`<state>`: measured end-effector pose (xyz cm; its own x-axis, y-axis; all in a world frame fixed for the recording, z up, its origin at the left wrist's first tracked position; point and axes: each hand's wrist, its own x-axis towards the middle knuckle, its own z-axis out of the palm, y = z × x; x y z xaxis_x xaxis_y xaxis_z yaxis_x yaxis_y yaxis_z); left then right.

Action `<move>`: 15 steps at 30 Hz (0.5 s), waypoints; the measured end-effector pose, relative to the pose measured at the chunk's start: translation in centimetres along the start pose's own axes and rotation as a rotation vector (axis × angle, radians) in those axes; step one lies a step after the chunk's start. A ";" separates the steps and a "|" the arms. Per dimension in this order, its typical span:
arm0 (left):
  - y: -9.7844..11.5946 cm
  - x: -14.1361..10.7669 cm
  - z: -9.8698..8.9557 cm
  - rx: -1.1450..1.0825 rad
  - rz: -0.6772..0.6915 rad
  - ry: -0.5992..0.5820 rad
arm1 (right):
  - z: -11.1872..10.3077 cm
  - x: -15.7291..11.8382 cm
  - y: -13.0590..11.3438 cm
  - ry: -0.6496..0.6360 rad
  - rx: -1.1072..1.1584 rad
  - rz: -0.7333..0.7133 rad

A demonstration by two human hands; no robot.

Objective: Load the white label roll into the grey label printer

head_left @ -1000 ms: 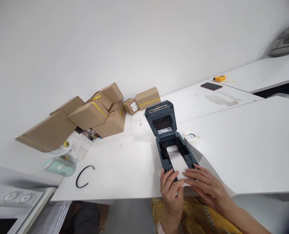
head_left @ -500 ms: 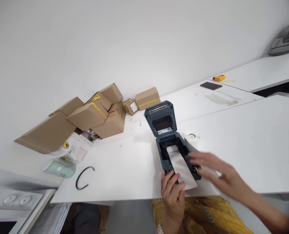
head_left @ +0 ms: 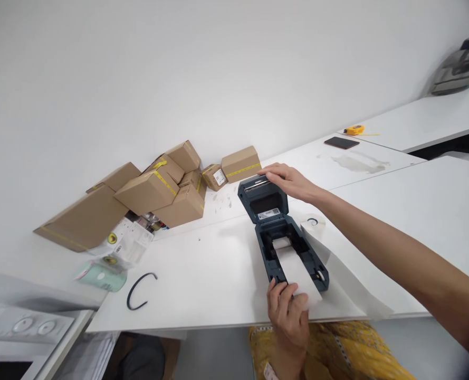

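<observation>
A dark blue-grey label printer [head_left: 261, 240] stands on the white table with its lid [head_left: 266, 203] raised. A roll inside feeds a white paper strip [head_left: 295, 266] out over the printer's front. My left hand [head_left: 287, 311] has its fingers closed on the strip's end at the front edge. At the top of the raised lid rests my right hand [head_left: 287, 179], fingers stretched over its rim. Beside the printer, to the right, lies a label roll [head_left: 313, 224] with a long backing strip [head_left: 347, 279] trailing to the table's front edge.
Cardboard boxes [head_left: 147, 190] are piled at the back left, near plastic packets [head_left: 133, 245] and a mint-green pouch [head_left: 103, 275]. A black curved band [head_left: 130, 292] lies at the front left. Farther right are a phone [head_left: 342, 142] and a yellow tape measure [head_left: 354, 130].
My right hand has moved from beside the printer's front up to the top of the raised lid. My left hand remains at the paper strip.
</observation>
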<state>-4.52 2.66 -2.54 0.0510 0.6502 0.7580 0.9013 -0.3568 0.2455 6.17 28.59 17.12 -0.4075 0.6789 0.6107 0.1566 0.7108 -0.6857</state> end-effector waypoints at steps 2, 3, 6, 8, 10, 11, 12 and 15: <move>0.2 0.4 0.1 -0.008 0.031 0.040 | -0.5 -2.6 -0.5 0.011 0.017 -0.071; 0.3 0.5 0.1 -0.019 0.043 0.078 | -0.8 -4.1 -0.9 0.006 0.039 -0.089; 0.6 0.8 0.2 -0.061 0.047 0.168 | -1.2 -8.9 -1.9 -0.048 0.094 -0.145; 0.8 0.7 0.2 -0.071 0.036 0.168 | -1.1 -12.1 -2.2 -0.083 0.068 -0.198; 1.0 0.4 0.1 -0.058 0.027 0.167 | -0.7 -15.2 -2.3 -0.099 0.002 -0.225; 1.1 0.2 0.1 -0.045 0.022 0.168 | -0.4 -16.6 -2.2 -0.102 -0.036 -0.226; 1.1 0.0 0.1 -0.031 0.017 0.168 | 0.0 -17.9 -2.0 -0.103 -0.073 -0.223; 1.2 -0.8 0.2 0.005 0.005 0.172 | 1.0 -21.2 -1.5 -0.102 -0.164 -0.221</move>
<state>-3.44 1.85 -2.91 -0.0187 0.5239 0.8516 0.9035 -0.3559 0.2388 13.68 13.02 4.81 -0.5350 0.4885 0.6893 0.1938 0.8651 -0.4626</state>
